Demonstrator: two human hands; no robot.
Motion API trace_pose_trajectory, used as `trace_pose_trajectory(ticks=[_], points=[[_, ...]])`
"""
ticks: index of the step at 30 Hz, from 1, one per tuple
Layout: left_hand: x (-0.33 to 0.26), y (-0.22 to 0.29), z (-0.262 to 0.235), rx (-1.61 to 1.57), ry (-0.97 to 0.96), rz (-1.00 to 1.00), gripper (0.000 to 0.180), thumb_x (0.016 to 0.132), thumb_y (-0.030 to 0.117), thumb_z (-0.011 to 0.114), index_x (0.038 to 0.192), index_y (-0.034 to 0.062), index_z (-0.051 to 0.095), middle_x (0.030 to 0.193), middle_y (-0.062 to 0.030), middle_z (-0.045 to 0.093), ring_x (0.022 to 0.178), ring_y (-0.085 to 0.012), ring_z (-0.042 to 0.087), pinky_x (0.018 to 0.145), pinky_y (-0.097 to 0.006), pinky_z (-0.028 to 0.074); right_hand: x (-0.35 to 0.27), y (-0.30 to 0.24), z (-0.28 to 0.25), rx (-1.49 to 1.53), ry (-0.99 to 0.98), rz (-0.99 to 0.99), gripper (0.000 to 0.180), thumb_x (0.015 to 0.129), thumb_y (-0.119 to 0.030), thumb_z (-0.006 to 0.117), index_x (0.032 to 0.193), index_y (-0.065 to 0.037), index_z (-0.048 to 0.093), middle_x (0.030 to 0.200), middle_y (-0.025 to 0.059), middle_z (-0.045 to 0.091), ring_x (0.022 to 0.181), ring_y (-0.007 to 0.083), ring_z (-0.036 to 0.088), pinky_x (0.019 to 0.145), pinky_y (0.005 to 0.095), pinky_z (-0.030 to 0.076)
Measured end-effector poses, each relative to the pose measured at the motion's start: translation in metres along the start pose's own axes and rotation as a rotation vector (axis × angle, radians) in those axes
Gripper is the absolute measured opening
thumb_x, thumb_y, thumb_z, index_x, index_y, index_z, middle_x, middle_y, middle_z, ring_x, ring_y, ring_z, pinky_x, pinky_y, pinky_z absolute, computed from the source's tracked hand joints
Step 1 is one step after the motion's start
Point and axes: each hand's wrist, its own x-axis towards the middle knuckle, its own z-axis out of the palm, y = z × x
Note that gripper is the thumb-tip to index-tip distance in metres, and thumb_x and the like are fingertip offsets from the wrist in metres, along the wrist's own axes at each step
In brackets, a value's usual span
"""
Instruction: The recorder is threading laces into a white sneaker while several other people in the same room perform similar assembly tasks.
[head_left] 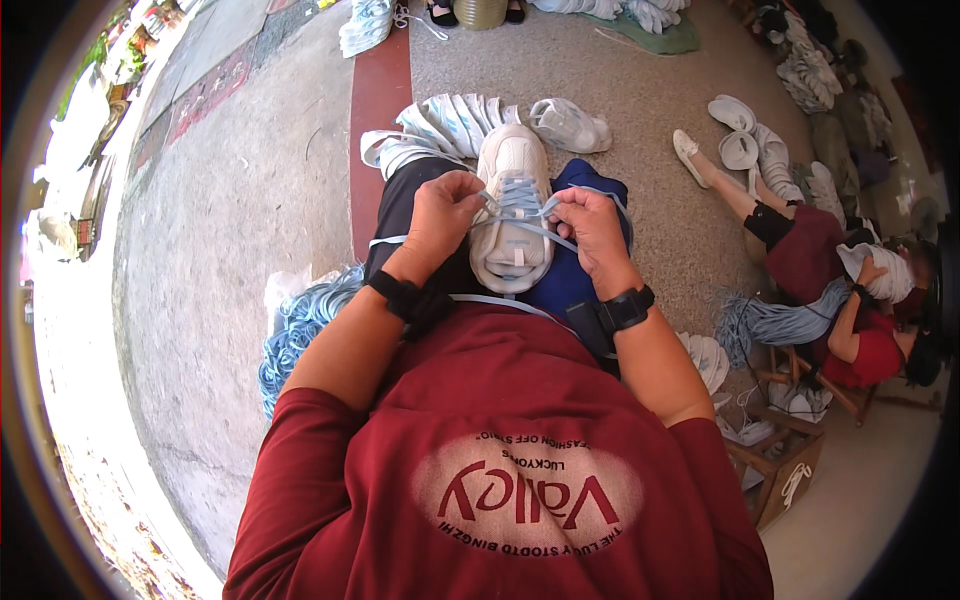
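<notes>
Centrally, left hand (443, 212), right hand (592, 228), laces (520, 200), shoe (512, 205)

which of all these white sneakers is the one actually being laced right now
The white sneaker on the person's lap; left hand and right hand pull its light blue lace.

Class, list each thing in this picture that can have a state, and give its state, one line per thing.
Shoe: on the lap, toe away, partly laced.
Lace: threaded through the eyelets, both ends pulled.
Left hand: fingers shut on the lace.
Right hand: fingers shut on the lace.
Lace bundle: loose heap on the floor at the left.
Shoe row: lined up on the floor ahead.
Co-worker: seated on a stool, holding a shoe.
</notes>
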Motion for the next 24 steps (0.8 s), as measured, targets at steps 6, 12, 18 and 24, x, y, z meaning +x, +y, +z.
trace_pose_trajectory(ticks=[6, 12, 18, 24], points=[[-0.004, 0.005, 0.0, -0.198, -0.222, -0.094, 0.008, 0.085, 0.009, 0.06, 0.085, 0.0019, 0.062, 0.073, 0.0026, 0.059, 0.066, -0.0035, 0.05, 0.06, -0.019, 0.042, 0.004, 0.018, -0.013, 0.208, -0.121, 0.038, 0.014, 0.081, -0.012, 0.056, 0.073, -0.002, 0.061, 0.065, 0.0013, 0.057, 0.056, 0.0064, 0.044, 0.054, 0.0204, 0.034], [0.001, 0.005, -0.009, -0.095, -0.252, -0.16, 0.021, 0.08, 0.018, 0.057, 0.074, -0.002, 0.059, 0.063, -0.0051, 0.056, 0.059, -0.0126, 0.052, 0.059, -0.031, 0.044, -0.001, 0.012, -0.006, -0.081, 0.0, 0.044, 0.021, 0.083, -0.015, 0.058, 0.065, -0.004, 0.057, 0.06, 0.0015, 0.055, 0.054, 0.0083, 0.047, 0.054, 0.0236, 0.04], [-0.007, 0.009, -0.002, 0.563, -0.012, 0.076, 0.02, 0.079, 0.018, 0.058, 0.075, -0.0014, 0.057, 0.064, -0.0166, 0.057, 0.059, -0.024, 0.056, 0.059, -0.037, 0.045, -0.022, 0.0, -0.011, -0.449, -0.03, -0.054, 0.017, 0.079, -0.009, 0.058, 0.064, -0.003, 0.055, 0.056, 0.0004, 0.051, 0.046, 0.0066, 0.042, 0.04, 0.0225, 0.032], [-0.019, 0.006, -0.032, 0.032, 0.103, 0.007, 0.016, 0.079, 0.012, 0.066, 0.075, 0.0019, 0.054, 0.062, -0.0023, 0.056, 0.059, -0.0103, 0.053, 0.054, -0.026, 0.043, -0.031, -0.012, -0.051, 0.335, 0.292, 0.073, 0.014, 0.07, 0.005, 0.06, 0.076, -0.006, 0.056, 0.06, -0.0036, 0.046, 0.043, 0.0047, 0.038, 0.039, 0.0169, 0.029]])
